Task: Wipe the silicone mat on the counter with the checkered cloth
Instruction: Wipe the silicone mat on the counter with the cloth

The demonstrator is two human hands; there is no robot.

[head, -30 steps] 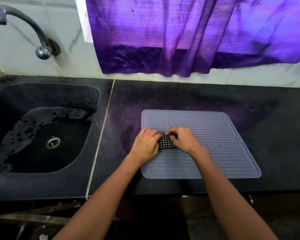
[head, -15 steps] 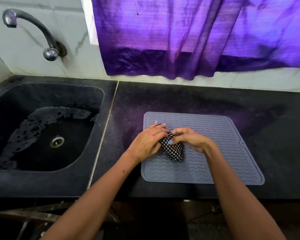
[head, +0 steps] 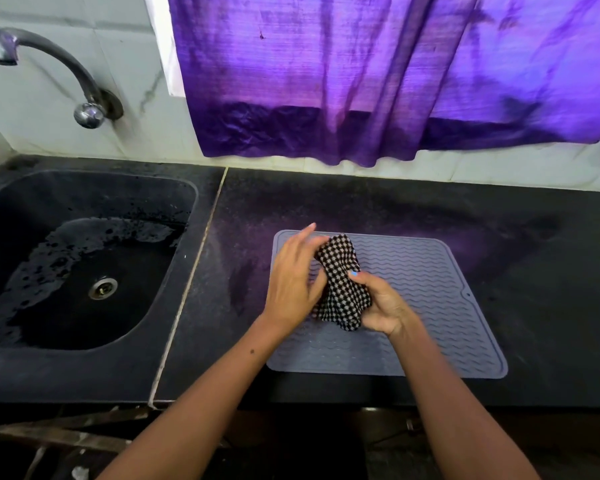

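**Cloth bunched in both hands above the mat**

The checkered cloth [head: 342, 284] is a soft, limp bundle, light by the look of it, and it will take whatever shape the fingers give it — so it is best gathered into a pad in the palm rather than held by a corner. It sits between the hands, over the left half of the silicone mat [head: 430, 289]; whether its lower end touches the mat I cannot tell. The right hand [head: 383, 303] grips its lower part, thumb pinched onto the fabric. The left hand [head: 293, 282] has its fingers fairly straight and a little spread, laid against the cloth's left side.

The bundle's long axis runs from near the person up and away, leaning slightly left. The mat lies flat on the black counter [head: 534, 237], its long side running left to right, and looks flexible and grippy — it may still creep under a hard wipe.
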